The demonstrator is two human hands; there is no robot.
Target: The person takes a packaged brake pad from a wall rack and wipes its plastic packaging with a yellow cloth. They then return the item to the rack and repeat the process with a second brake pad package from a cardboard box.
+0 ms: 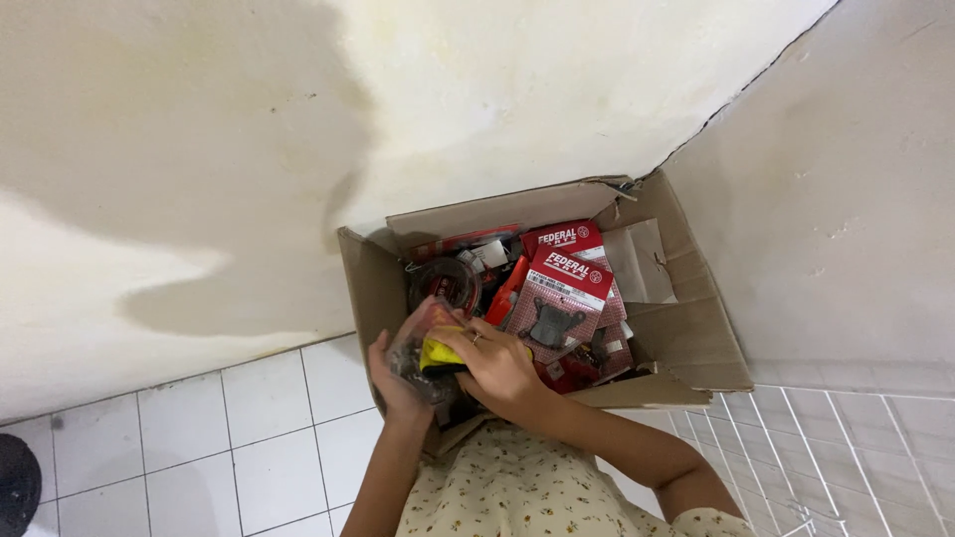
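An open cardboard box [686,338] stands in a wall corner, filled with several red blister packs [562,298] holding dark metal parts. My left hand [393,383] grips a clear plastic packet [418,333] with a yellow item [438,353] inside, at the box's near left corner. My right hand [497,368], a ring on one finger, lies over the same packet and the yellow item. A round clear-wrapped part [445,281] sits just beyond my hands.
Cream walls with a large damp stain [199,149] rise behind the box. White floor tiles [219,438] lie to the left, and a dark round object [15,482] sits at the left edge. My floral sleeve [517,487] is below.
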